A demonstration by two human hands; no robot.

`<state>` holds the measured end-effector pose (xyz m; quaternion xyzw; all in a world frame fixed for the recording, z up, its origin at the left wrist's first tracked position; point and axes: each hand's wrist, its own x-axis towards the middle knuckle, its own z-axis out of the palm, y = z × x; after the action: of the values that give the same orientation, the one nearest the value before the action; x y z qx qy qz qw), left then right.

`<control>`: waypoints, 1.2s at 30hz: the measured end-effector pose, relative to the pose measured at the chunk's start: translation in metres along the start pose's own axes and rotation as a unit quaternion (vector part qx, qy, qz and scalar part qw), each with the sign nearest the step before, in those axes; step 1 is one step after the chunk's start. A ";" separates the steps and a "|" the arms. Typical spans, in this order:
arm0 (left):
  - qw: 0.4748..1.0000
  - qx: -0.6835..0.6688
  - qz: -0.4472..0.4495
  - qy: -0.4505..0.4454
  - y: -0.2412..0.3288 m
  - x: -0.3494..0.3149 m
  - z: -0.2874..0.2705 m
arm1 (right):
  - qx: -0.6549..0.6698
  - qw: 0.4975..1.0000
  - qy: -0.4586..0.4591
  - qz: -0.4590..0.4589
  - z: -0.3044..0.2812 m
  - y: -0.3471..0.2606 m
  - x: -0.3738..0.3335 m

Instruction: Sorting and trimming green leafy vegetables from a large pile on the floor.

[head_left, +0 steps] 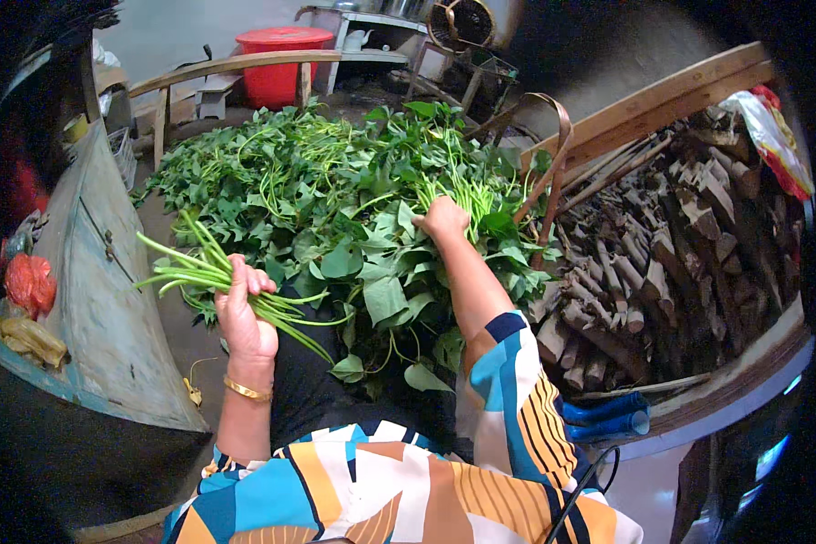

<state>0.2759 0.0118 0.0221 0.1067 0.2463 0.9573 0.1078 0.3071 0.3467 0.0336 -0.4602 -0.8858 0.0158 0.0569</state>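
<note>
A loose bunch of long green leaf stems [195, 270] is gripped in my left hand [247, 322], with their ends sticking out on both sides of it. My right hand [445, 218] reaches into a big heap of leafy green vines [290, 172], back of the hand up. Its fingers look curled in and are mostly hidden, so what they hold cannot be made out. Pale stripped stems [482, 196] lie on the heap just beyond that hand. Broad leaves [385, 297] hang down at the near side of the heap, above my lap.
To the right, chopped firewood [626, 281] is stacked beside a wooden plank [662, 91]. A curved wooden handle [564, 136] rises at the heap's right edge. Behind stands a red tub [276, 77]. A worn board [109, 263] leans on the left, near a red plastic bag [30, 283].
</note>
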 end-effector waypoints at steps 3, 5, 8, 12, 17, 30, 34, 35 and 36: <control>1.000 -0.006 -0.020 -0.011 0.001 0.001 -0.001 | -0.028 0.998 -0.029 0.044 0.009 0.010 0.015; 1.000 0.003 -0.013 0.003 0.002 0.002 -0.002 | -0.009 0.997 -0.031 0.067 0.005 0.013 0.016; 1.000 0.010 -0.012 0.022 0.004 0.002 -0.003 | 0.059 0.991 -0.029 0.121 -0.023 0.006 -0.004; 0.999 -0.009 -0.033 -0.002 0.001 0.000 0.001 | 0.151 0.985 -0.019 0.086 -0.019 0.036 0.020; 0.998 -0.008 -0.053 -0.019 -0.006 0.000 0.003 | 0.407 0.911 0.061 0.016 -0.018 0.058 0.019; 0.962 0.092 -0.219 -0.135 -0.038 -0.018 0.014 | 0.237 0.865 0.194 -0.397 -0.028 -0.028 -0.185; 0.961 0.091 -0.248 -0.081 -0.041 -0.021 0.009 | 0.192 0.884 0.141 -0.402 -0.017 -0.057 -0.232; 0.960 0.104 -0.254 -0.055 -0.039 -0.017 0.006 | 0.223 0.873 0.120 -0.417 -0.015 -0.055 -0.233; 0.965 0.111 -0.235 -0.036 -0.038 -0.014 0.001 | 0.252 0.857 0.077 -0.443 -0.019 -0.054 -0.236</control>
<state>0.2956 0.0411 0.0024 0.0918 0.3649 0.8671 0.3265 0.3994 0.1221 0.0369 0.0106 -0.9546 0.1759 0.2403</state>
